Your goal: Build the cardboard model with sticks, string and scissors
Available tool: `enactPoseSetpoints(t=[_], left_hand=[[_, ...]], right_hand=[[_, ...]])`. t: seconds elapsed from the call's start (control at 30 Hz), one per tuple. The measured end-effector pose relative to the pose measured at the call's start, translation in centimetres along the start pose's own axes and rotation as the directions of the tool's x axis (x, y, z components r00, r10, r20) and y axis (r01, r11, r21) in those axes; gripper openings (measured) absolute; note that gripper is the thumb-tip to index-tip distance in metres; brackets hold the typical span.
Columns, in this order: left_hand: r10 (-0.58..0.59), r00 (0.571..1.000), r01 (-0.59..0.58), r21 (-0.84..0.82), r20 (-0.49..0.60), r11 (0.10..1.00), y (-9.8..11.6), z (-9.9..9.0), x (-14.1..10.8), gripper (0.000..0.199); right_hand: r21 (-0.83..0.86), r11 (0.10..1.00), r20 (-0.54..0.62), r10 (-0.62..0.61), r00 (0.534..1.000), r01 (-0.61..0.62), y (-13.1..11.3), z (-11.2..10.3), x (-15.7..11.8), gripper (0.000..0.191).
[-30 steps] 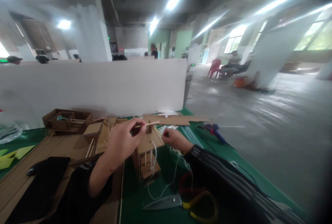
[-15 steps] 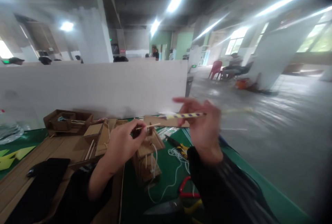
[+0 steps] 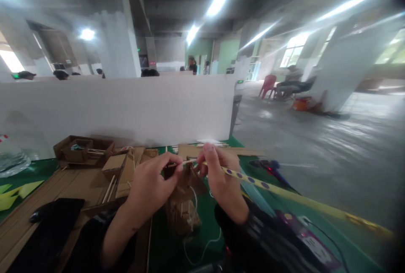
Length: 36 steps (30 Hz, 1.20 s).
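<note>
though close together, left fingers (image 3: 169,159) tight on thin stick (image 3: 189,161); right fingers (image 3: 210,155) tight on spotted pencil (image 3: 297,197)

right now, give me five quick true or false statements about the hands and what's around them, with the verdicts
1. The left hand and the right hand are close together. True.
2. The left hand holds scissors. False: it holds a thin stick.
3. The right hand holds a yellow strip with dark spots. True.
4. The cord at the cardboard structure is black. False: it is a white cord.
5. The red chair is left of the white partition. False: it is to the right in the picture.
</note>
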<state>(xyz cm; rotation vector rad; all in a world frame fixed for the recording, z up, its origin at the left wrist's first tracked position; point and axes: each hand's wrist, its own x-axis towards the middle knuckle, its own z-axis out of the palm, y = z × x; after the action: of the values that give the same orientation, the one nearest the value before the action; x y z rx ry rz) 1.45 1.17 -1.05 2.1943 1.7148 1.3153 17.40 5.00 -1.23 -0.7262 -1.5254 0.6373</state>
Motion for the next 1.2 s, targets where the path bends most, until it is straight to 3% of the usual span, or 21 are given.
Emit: enactPoseSetpoints(t=[0.1, 0.23, 0.63, 1.2], left_hand=[[0.012, 1.000, -0.012, 0.017, -0.008, 1.000, -0.09, 0.06, -0.01, 0.011], [0.006, 1.000, -0.006, 0.019, -0.002, 1.000, -0.13, -0.03, -0.13, 0.012], [-0.002, 1.000, 0.002, 0.016, -0.006, 1.000, 0.20, -0.18, -0.01, 0.011], [-0.005, 1.000, 0.005, 0.036, 0.008, 0.999, 0.26, -0.34, 0.01, 0.010]], right_hand=[[-0.055, 0.998, -0.042, 0.019, 0.999, -0.022, 0.37, 0.58, -0.26, 0.040], [-0.170, 0.984, -0.106, -0.064, 0.992, 0.045, 0.61, 0.84, -0.14, 0.046], [-0.329, 0.934, -0.083, -0.172, 0.982, 0.136, 0.66, 0.98, 0.16, 0.043], [-0.383, 0.907, -0.077, -0.221, 0.972, 0.176, 0.29, 1.07, -0.05, 0.042]])
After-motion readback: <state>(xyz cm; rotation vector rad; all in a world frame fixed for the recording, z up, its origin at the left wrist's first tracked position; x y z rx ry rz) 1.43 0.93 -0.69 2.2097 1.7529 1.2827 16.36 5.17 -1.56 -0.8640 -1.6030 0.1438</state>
